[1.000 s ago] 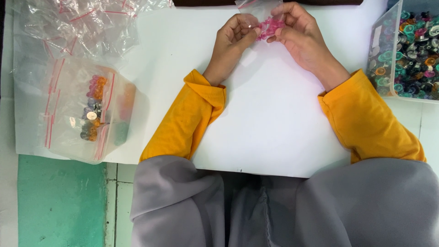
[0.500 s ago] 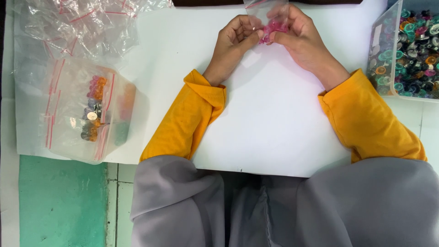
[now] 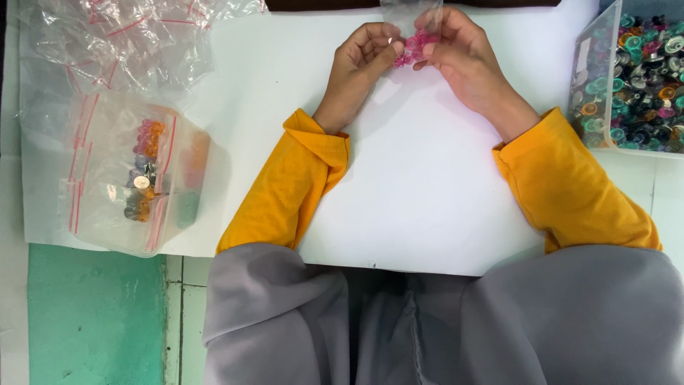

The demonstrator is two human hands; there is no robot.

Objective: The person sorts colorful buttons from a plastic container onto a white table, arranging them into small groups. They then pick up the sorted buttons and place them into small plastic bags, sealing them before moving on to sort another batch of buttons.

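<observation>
Two hands pinch a small clear bag of pink beads at the top centre of the frame.

The white table (image 3: 427, 199) fills most of the view, with a green floor (image 3: 92, 314) at lower left and grey cloth over the lap along the bottom. A heap of clear zip bags (image 3: 121, 43) lies at upper left, a filled bag of mixed beads (image 3: 142, 178) below it; a clear tub of coloured beads (image 3: 634, 78) sits at the right edge. The small clear bag (image 3: 412, 14) hangs upright between the hands, its long axis running up out of the frame, the pink beads (image 3: 415, 48) bunched at its bottom. The left hand (image 3: 360, 68) pinches it from the left with curled fingers; the right hand (image 3: 463, 57) pinches from the right, about equally near. Both touch it.
</observation>
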